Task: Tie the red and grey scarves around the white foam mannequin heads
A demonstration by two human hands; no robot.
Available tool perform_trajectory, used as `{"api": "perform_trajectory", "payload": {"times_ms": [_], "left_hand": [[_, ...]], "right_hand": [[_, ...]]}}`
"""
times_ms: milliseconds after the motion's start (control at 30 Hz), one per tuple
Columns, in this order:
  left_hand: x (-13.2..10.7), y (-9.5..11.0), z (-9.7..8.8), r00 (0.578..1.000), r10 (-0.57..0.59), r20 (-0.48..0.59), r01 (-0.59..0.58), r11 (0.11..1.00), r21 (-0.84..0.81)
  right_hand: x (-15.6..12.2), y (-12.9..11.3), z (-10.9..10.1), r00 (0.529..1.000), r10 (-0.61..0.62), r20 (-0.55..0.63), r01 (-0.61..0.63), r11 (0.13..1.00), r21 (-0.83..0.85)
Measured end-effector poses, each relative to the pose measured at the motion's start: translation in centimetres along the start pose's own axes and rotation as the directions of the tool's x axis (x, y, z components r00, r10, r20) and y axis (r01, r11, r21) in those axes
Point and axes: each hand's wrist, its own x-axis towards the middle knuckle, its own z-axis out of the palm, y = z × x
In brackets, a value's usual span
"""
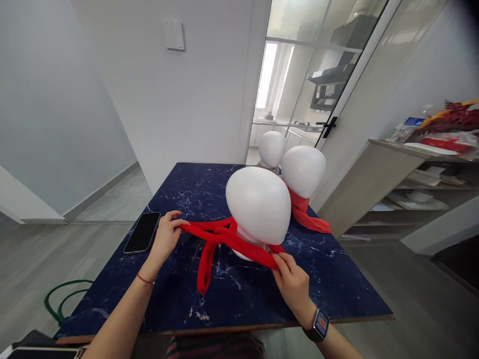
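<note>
A white foam mannequin head (259,204) stands on the dark blue marbled table (243,294). A red scarf (220,237) is wrapped round its neck, with one end hanging toward me. My left hand (166,237) pinches the scarf's left part, pulled out to the side. My right hand (294,281) pinches the scarf's right part just in front of the head's base. Both hands are closed on the fabric.
A second white head (304,170) wearing a red scarf (309,214) stands behind, and a third head (272,148) farther back. A black phone (142,232) lies on the table's left. A wooden shelf unit (411,179) stands at right, and a green chair frame (62,299) at lower left.
</note>
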Motion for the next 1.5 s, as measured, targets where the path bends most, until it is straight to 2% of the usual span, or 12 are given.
{"api": "perform_trajectory", "payload": {"times_ms": [133,267,467,633,767,800,867,933,1000,1167,1400,1500], "left_hand": [[-2.2,0.6,1.1,0.967,0.151,0.207,-0.176,0.978,0.110],[-5.1,2.0,2.4,0.909,0.168,0.381,-0.240,0.959,0.152],[-5.8,2.5,2.4,0.937,0.091,0.339,-0.185,0.949,0.257],[-3.3,1.4,0.9,0.966,-0.053,0.253,-0.040,0.936,0.350],[-0.4,1.0,1.7,0.907,-0.249,0.338,0.286,0.956,-0.063],[0.4,1.1,2.2,0.867,-0.306,0.394,0.420,0.874,-0.244],[1.9,1.4,3.2,0.778,-0.395,0.489,0.627,0.535,-0.566],[3.6,2.0,4.1,0.739,-0.448,0.503,0.637,0.221,-0.738],[5.7,2.7,4.8,0.752,-0.482,0.449,0.560,0.109,-0.821],[10.1,4.7,6.8,0.832,-0.433,0.347,0.447,0.154,-0.881],[5.8,5.3,9.7,0.906,-0.230,0.356,0.423,0.462,-0.779],[3.1,4.7,10.1,0.961,-0.074,0.266,0.235,0.729,-0.643]], "right_hand": [[-0.1,-0.1,-1.2,0.976,0.181,0.119,-0.169,0.980,-0.106],[1.6,-4.0,-1.9,0.969,-0.036,0.244,0.032,0.999,0.019],[5.2,-8.9,1.4,0.856,-0.065,0.513,0.108,0.993,-0.056],[4.7,-8.1,2.4,0.753,-0.108,0.649,0.192,0.979,-0.060],[3.5,-5.0,-0.9,0.702,-0.073,0.708,0.058,0.997,0.045],[3.3,-3.8,-2.0,0.683,-0.066,0.727,-0.005,0.995,0.095],[3.1,-1.2,-3.8,0.650,-0.071,0.756,-0.169,0.957,0.236],[3.2,1.3,-4.5,0.665,-0.030,0.746,-0.385,0.843,0.377],[3.8,3.2,-3.7,0.719,0.115,0.686,-0.561,0.678,0.475],[6.0,3.0,2.3,0.824,0.297,0.482,-0.565,0.376,0.734],[8.3,0.6,7.2,0.869,0.301,0.394,-0.494,0.453,0.742],[8.5,0.5,7.3,0.847,0.322,0.423,-0.527,0.405,0.747]]}}
